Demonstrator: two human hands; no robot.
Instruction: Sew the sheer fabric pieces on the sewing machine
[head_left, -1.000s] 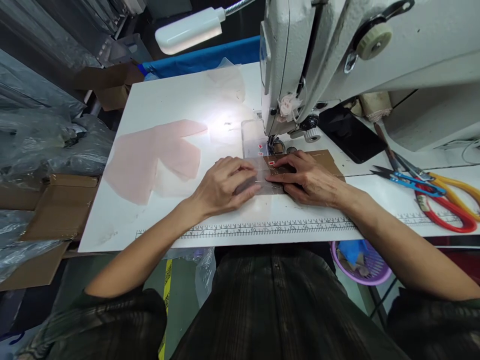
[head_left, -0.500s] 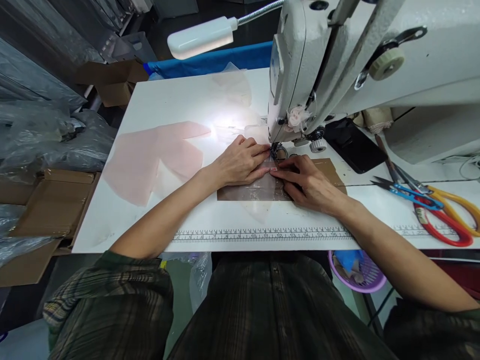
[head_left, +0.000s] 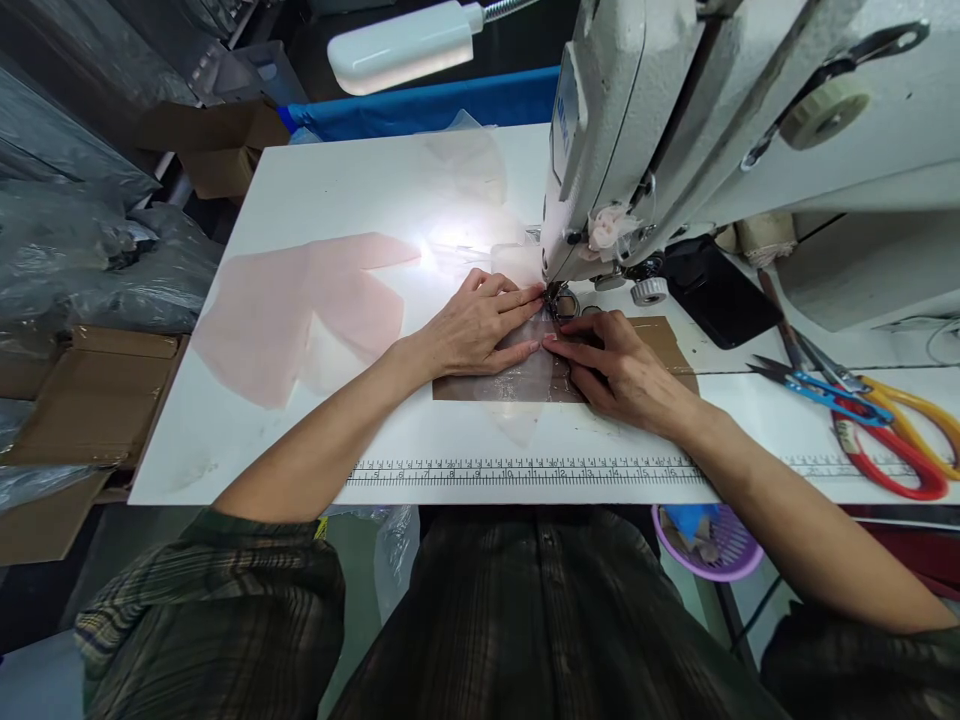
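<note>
My left hand point(head_left: 484, 325) lies flat with its fingers stretched over thin sheer fabric point(head_left: 517, 385), fingertips close beside the presser foot point(head_left: 553, 298) of the sewing machine point(head_left: 600, 140). Just right of the foot, my right hand point(head_left: 619, 365) has its fingers bent and drawn together at the fabric, pinching a small pale pink edge near the left thumb. What lies under its fingertips is partly hidden. Beneath the fabric and both hands is a brown taped sheet point(head_left: 664, 345). Pale pink sheer cut pieces point(head_left: 262, 320) are spread on the white table point(head_left: 315, 195) to the left.
Blue thread snips point(head_left: 821, 388) and scissors with red and yellow handles point(head_left: 892, 450) lie at the right, near a black phone-like slab point(head_left: 720, 290). A printed ruler point(head_left: 540, 472) runs along the front edge. A lamp point(head_left: 405, 45) hangs above; a purple basket point(head_left: 739, 550) stands below.
The view has shifted slightly, so the machine sits a little further right. My left thumb has drawn slightly away from the right fingertips; both hands stay at the presser foot.
</note>
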